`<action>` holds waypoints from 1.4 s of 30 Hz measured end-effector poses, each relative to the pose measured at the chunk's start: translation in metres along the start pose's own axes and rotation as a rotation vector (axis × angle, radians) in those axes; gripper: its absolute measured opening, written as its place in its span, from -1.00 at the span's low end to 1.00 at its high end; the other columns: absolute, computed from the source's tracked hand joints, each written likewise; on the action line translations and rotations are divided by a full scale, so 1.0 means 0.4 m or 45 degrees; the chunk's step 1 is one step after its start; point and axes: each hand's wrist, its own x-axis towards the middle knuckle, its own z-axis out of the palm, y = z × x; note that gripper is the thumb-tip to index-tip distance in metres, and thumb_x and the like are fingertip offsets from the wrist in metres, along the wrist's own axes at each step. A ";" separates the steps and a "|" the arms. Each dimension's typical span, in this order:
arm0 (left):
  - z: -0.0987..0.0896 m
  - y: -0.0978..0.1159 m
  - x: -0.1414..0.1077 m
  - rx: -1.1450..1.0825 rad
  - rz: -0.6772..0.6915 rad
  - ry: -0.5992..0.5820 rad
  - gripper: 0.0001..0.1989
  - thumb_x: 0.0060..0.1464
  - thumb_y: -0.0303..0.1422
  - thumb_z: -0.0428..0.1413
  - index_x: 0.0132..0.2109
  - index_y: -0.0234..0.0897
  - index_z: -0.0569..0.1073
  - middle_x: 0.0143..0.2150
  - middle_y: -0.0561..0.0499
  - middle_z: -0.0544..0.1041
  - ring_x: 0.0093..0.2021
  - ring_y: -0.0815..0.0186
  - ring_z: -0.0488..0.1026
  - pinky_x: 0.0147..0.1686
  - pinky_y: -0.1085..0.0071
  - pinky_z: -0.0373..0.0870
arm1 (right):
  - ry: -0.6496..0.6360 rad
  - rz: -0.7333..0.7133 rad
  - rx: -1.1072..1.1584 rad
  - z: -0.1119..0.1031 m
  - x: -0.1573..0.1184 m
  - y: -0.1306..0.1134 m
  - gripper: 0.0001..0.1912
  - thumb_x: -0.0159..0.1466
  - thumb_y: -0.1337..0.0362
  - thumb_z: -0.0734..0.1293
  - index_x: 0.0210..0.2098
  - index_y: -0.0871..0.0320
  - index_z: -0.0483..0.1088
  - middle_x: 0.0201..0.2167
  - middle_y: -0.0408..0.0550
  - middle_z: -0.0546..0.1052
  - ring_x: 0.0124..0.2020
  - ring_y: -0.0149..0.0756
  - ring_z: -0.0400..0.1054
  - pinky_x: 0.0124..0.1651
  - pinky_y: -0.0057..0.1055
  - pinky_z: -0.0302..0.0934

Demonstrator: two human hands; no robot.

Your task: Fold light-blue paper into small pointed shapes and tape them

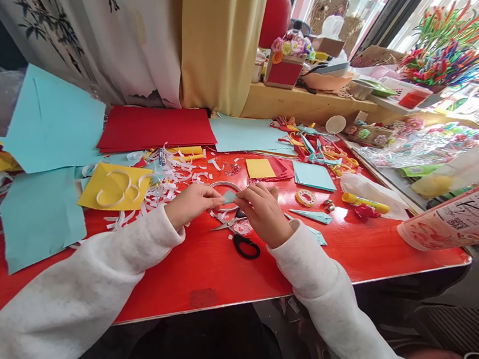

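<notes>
Between my two hands is a small piece of light-blue paper (229, 197), pinched from both sides above the red table. My left hand (195, 202) grips its left edge with thumb and forefinger. The fingers of my right hand (265, 210) close on its right side and partly cover it. Just below lie scissors (246, 246) with black handles, their blades spread and pointing left. A roll of tape (223, 185) lies behind the paper, partly hidden by my hands. Folded light-blue paper pieces (312, 216) rest right of my right hand.
White paper shreds (169, 185) and a yellow sheet (102, 194) lie to the left. Red sheets (158, 129), square light-blue papers (314, 176) and a smaller tape roll (306, 197) sit farther back. A yellow glue stick (363, 203) and a pink cup (457, 215) stand out on the right.
</notes>
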 end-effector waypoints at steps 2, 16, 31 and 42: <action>-0.006 0.003 -0.002 0.025 0.023 -0.032 -0.76 -0.12 -0.23 0.04 -0.50 -0.35 0.39 -0.60 0.08 0.35 -0.54 0.43 0.26 -0.52 0.50 0.16 | 0.011 -0.036 0.007 -0.001 0.001 -0.004 -0.75 0.23 0.21 0.08 -0.41 0.17 0.30 -0.46 -0.06 0.39 -0.35 -0.34 0.15 -0.23 -0.38 -0.05; -0.006 -0.004 -0.022 1.311 1.211 0.420 -0.74 0.09 -0.49 -0.20 -0.31 -0.34 0.39 -0.39 -0.07 0.41 -0.33 0.31 0.31 -0.30 0.40 0.23 | -0.550 0.434 1.059 -0.044 0.008 0.026 -0.65 0.13 0.09 0.17 -0.43 0.28 0.40 -0.58 -0.08 0.39 -0.57 -0.50 0.19 -0.50 -0.50 0.07; -0.027 0.023 -0.014 0.179 0.174 -0.063 -0.70 -0.10 -0.19 0.01 -0.44 -0.35 0.47 -0.55 0.03 0.43 -0.52 0.42 0.29 -0.51 0.50 0.21 | -0.076 -0.020 0.026 -0.033 0.004 -0.014 -0.83 0.20 0.29 0.15 -0.36 0.16 0.36 -0.43 -0.12 0.45 -0.37 -0.40 0.24 -0.27 -0.39 -0.10; -0.013 0.015 -0.015 0.374 0.204 0.010 -0.73 -0.11 -0.21 0.01 -0.40 -0.31 0.48 -0.47 0.03 0.48 -0.43 0.37 0.36 -0.41 0.48 0.23 | -0.179 -0.008 0.005 -0.012 0.002 0.000 -0.74 0.24 0.26 0.08 -0.39 0.17 0.37 -0.46 -0.13 0.43 -0.44 -0.43 0.22 -0.29 -0.39 -0.15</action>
